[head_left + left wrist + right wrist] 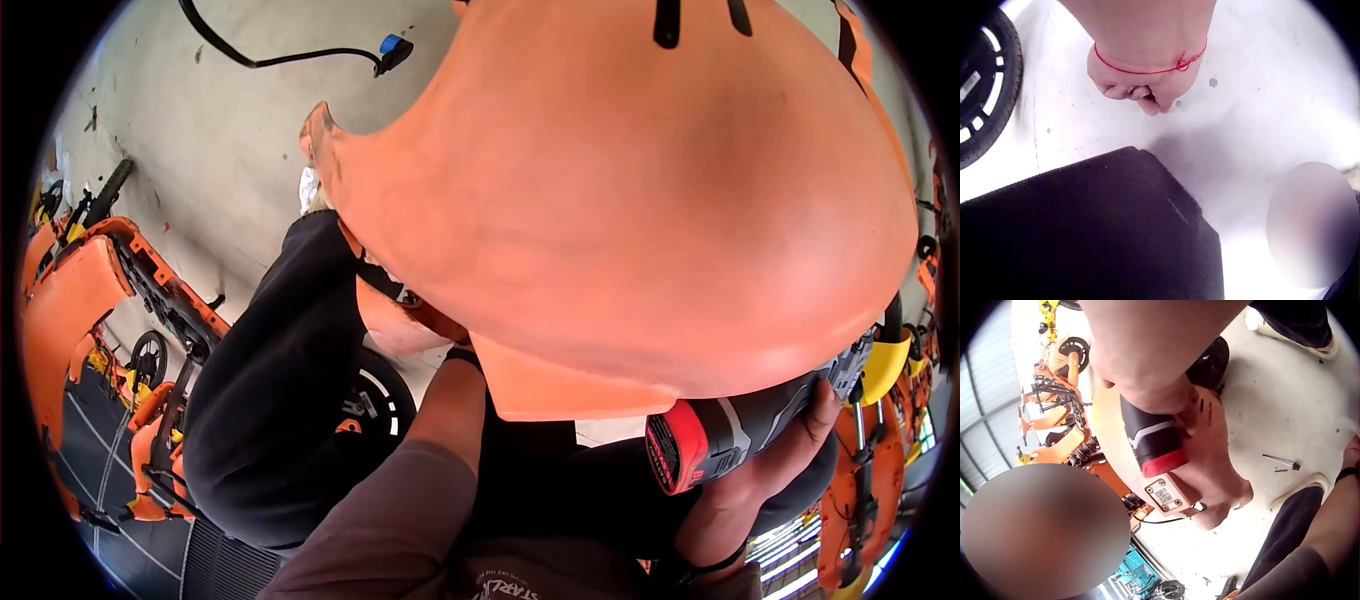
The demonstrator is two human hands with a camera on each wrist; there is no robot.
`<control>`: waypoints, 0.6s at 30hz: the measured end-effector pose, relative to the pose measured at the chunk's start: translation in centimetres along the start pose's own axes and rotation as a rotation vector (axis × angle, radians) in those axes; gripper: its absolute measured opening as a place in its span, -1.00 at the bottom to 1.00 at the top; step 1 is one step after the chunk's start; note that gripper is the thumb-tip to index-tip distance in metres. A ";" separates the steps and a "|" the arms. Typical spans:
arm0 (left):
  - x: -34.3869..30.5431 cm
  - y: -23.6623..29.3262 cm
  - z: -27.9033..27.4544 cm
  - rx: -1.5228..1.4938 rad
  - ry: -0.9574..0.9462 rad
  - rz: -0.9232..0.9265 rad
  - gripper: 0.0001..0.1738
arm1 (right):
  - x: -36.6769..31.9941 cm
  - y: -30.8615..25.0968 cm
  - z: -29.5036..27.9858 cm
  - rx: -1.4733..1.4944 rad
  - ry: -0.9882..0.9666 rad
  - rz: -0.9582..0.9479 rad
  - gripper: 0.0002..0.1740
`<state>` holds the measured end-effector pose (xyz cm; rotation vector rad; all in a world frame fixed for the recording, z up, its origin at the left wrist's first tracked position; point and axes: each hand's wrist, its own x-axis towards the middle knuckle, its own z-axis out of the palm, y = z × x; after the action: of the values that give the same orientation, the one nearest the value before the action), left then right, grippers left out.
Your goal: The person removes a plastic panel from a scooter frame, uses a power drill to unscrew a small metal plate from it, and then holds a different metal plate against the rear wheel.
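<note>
A large orange plastic scooter body [640, 200] fills the head view in front of me. At its lower right edge my right hand [800, 440] grips a black-and-red cordless drill [720, 440]. The drill's front end is hidden against the shell. In the right wrist view its red end [1165, 464] lies beside a plate with a QR code [1163, 495]. My left arm reaches down under the shell, which hides that hand in the head view. In the left wrist view the left hand [1144, 84], with a red string at the wrist, hangs with curled fingers over pale floor; nothing shows in it.
A spoked wheel [385, 400] stands beside my left knee. More orange scooters [80, 290] line the left, others the right. A cable with a blue plug [395, 48] lies on the floor ahead. A screwdriver [1282, 461] and a teal toolbox [1138, 572] show in the right wrist view.
</note>
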<state>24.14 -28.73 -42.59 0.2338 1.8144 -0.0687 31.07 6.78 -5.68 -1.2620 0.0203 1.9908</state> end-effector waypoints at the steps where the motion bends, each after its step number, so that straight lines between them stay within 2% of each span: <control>1: -0.1 0.0 0.0 -0.011 -0.003 0.010 -0.48 | 0.0 -0.1 0.0 -0.006 0.001 0.006 -0.26; 3: -0.2 0.6 -0.5 -0.029 -0.004 0.042 -0.48 | 0.0 -0.1 -0.2 -0.020 -0.072 0.038 -0.36; 7: -0.5 2.5 -2.3 -0.074 0.020 0.123 -0.50 | 0.3 -0.9 -1.0 -0.052 -0.155 0.094 -0.39; 9: -0.3 5.2 -2.6 -0.096 0.045 0.199 -0.51 | 0.4 -1.0 -1.1 -0.035 -0.173 0.090 -0.39; 13: 1.3 13.9 -2.6 -0.123 0.086 0.379 -0.52 | 0.7 -0.9 -0.8 -0.059 -0.192 0.130 -0.37; 18: 1.7 18.9 -2.2 -0.083 0.081 0.442 -0.54 | 0.5 -0.6 -0.8 -0.003 -0.165 0.111 -0.33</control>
<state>25.30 -9.70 -42.19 0.5791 1.8027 0.3301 31.96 7.20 -6.21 -1.1159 0.0070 2.1861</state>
